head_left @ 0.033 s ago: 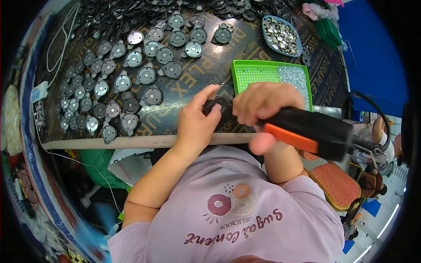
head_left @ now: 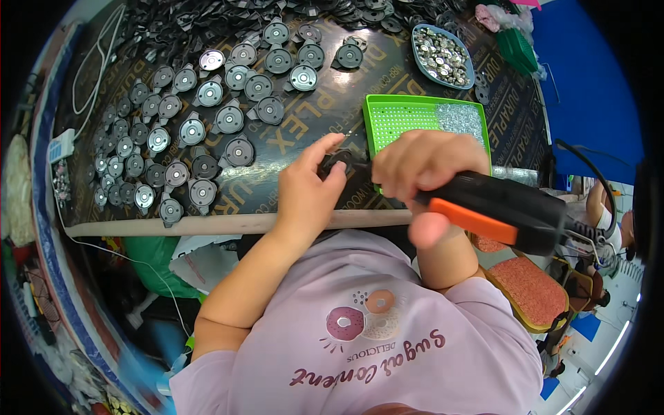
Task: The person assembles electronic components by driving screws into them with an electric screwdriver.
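My left hand [head_left: 304,194] is closed on a small dark part [head_left: 335,163], pinched between thumb and fingers above the near edge of the table. The fingers hide most of that part. My right hand [head_left: 432,166] grips a black and orange electric screwdriver [head_left: 512,211], held sideways with its front end toward the left hand. Whether its tip touches the part cannot be made out. Just beyond the right hand lies a green perforated tray [head_left: 394,121] with many small silvery screws [head_left: 459,119] in its right side.
Rows of round dark parts with metal centres [head_left: 229,119] cover the table's left side. Black pieces [head_left: 228,21] are heaped along the back. A blue bowl [head_left: 416,52] of small metal discs stands at the back right. A cable [head_left: 588,158] runs at the right.
My right hand and the screwdriver have shifted slightly to the right, away from the left hand. The left hand keeps nearly the same place and its pinch.
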The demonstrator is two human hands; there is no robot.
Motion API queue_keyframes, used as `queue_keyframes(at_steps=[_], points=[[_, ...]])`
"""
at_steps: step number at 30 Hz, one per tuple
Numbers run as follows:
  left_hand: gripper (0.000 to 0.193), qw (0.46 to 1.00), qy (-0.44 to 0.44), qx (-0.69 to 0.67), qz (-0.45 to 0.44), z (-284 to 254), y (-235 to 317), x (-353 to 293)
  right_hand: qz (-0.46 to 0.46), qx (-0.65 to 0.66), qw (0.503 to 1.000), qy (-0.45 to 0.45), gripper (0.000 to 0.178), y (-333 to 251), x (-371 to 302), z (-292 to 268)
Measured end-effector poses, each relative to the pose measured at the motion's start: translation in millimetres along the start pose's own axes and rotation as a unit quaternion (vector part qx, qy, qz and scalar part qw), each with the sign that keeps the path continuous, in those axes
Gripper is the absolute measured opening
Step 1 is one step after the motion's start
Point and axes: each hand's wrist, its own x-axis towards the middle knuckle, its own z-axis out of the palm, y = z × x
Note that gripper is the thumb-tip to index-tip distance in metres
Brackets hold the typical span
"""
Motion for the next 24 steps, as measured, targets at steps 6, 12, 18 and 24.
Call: queue_keyframes(at_steps=[6, 12, 18, 24], points=[[0.028, 0.971, -0.077, -0.198, -0.108, -7.3, 1.6, 11.4, 0.054, -0.198, 0.961, 0.184, 0.033, 4.3, -12.2, -24.2], [0.026, 0.976, -0.12, -0.131, -0.127, -9.8, 12.4, 9.6, 0.073, -0.16, 0.949, 0.262, 0.03, 18.5, -19.2, -35.1], [0.023, 0.969, -0.107, -0.194, -0.11, -7.6, 9.7, 7.6, 0.059, -0.163, 0.955, 0.24, 0.03, 25.8, -18.2, -30.8], [0.02, 0.935, -0.144, -0.264, -0.186, -3.0, 5.8, 6.9, 0.067, -0.152, 0.953, 0.255, 0.031, 27.7, -16.6, -29.0]])
